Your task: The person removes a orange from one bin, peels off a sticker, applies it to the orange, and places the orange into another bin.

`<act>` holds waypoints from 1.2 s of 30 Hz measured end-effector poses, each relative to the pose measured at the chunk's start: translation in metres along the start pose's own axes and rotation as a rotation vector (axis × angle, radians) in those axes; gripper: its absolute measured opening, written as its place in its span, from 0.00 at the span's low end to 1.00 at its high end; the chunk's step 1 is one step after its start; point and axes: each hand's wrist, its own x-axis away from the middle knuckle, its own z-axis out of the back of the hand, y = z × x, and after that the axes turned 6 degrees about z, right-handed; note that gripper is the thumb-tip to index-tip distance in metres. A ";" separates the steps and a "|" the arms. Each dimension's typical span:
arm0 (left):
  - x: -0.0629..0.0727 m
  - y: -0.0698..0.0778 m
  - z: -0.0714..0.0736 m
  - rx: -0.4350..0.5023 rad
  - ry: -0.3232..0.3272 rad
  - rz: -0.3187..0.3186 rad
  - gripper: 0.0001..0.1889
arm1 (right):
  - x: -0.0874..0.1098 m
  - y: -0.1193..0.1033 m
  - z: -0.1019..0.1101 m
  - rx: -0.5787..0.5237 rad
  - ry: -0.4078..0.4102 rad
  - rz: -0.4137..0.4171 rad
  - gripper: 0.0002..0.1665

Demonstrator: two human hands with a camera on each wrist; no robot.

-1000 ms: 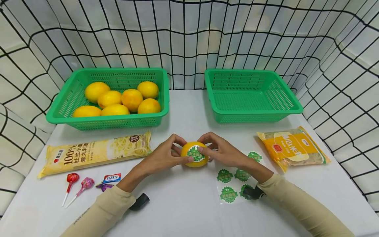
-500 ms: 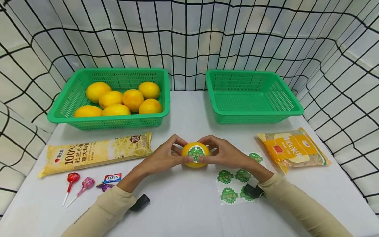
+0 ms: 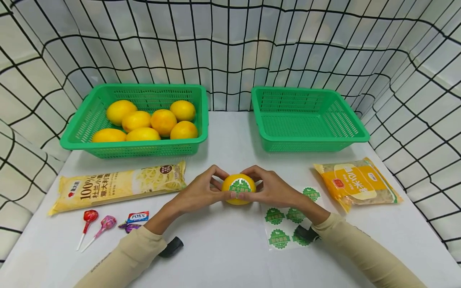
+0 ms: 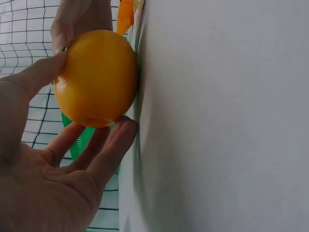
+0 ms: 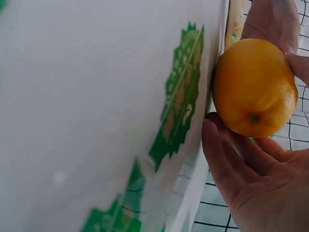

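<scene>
An orange (image 3: 234,183) rests on the white table with a round green sticker (image 3: 240,186) on its near upper side. My left hand (image 3: 205,187) grips it from the left, fingers along its side and thumb at the sticker's lower edge. From the right my right hand (image 3: 275,188) holds the same fruit, its thumb tip beside the left one on the sticker. The right wrist view shows the stem end of the orange (image 5: 256,87); in the left wrist view its other end (image 4: 99,79) is bare, with the sticker mostly turned away.
A green basket (image 3: 133,150) with several oranges stands back left, another green basket (image 3: 315,145) back right. A pasta packet (image 3: 119,186), lollipops (image 3: 108,222) and wrapped candies (image 3: 137,217) lie left. To the right are a sticker sheet (image 3: 279,230) and a noodle bag (image 3: 356,182).
The right thumb has slid from the sticker's upper right edge down to its lower edge, beside the left thumb. The orange stays in place between both hands; the view has shifted slightly.
</scene>
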 end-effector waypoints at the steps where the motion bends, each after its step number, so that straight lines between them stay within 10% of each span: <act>1: 0.000 0.001 0.000 -0.005 -0.001 -0.004 0.29 | 0.000 0.000 0.000 0.000 0.003 -0.001 0.32; 21: -0.004 -0.001 0.011 0.063 -0.081 -0.004 0.24 | 0.002 0.001 0.001 0.071 0.015 0.066 0.40; 28: -0.012 0.007 0.010 0.084 0.083 -0.043 0.24 | 0.015 0.000 0.014 0.097 0.085 0.027 0.40; 36: -0.061 0.047 -0.004 0.109 0.200 -0.090 0.24 | 0.036 -0.002 0.044 0.109 0.145 -0.019 0.38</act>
